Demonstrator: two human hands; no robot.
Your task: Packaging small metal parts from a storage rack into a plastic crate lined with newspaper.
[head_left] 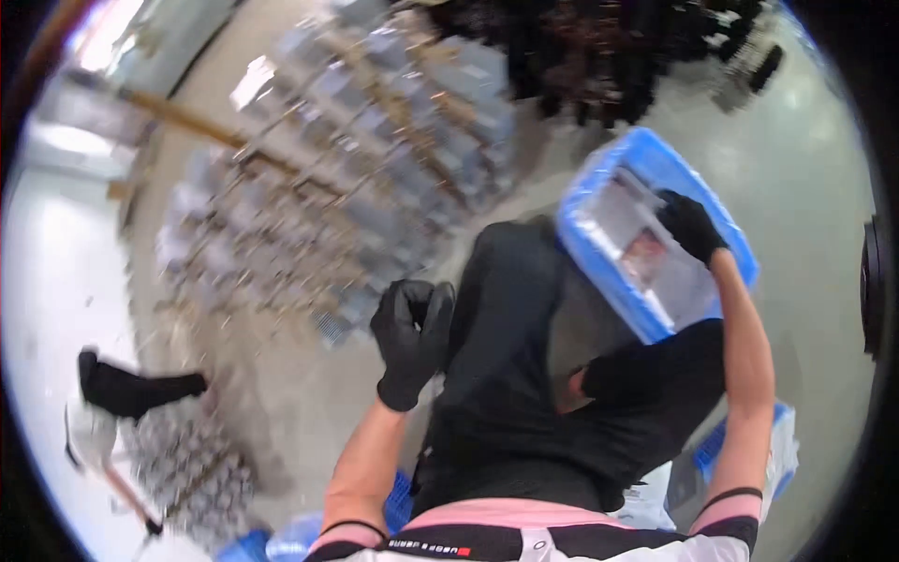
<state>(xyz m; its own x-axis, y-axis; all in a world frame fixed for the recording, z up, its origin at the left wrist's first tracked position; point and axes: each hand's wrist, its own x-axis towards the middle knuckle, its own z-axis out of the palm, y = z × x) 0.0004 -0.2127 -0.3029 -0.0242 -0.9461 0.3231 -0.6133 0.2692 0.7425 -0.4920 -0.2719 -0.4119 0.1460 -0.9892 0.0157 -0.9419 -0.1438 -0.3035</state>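
Note:
My left hand (412, 328), in a black glove, hovers beside my left thigh. Its fingers and thumb curl toward each other; whatever they may hold is too small or hidden to make out. Inside a blue plastic-lined bin (604, 284) at the right is my right hand (691, 228), also black-gloved. The fingers there bend down near a pale grey flat piece (639, 187), and motion blur hides whether they grip it. Whitish flat material (685, 284) and a reddish patch (644, 255) show lower in the bin.
Many blurred grey box-like parts (375, 122) stand in rows ahead and left. Dark items (599, 56) are massed at the far side. A person in black trousers (131, 386) is at the left, by more stacked grey parts (192, 468). Blue baskets (712, 450) sit beside me.

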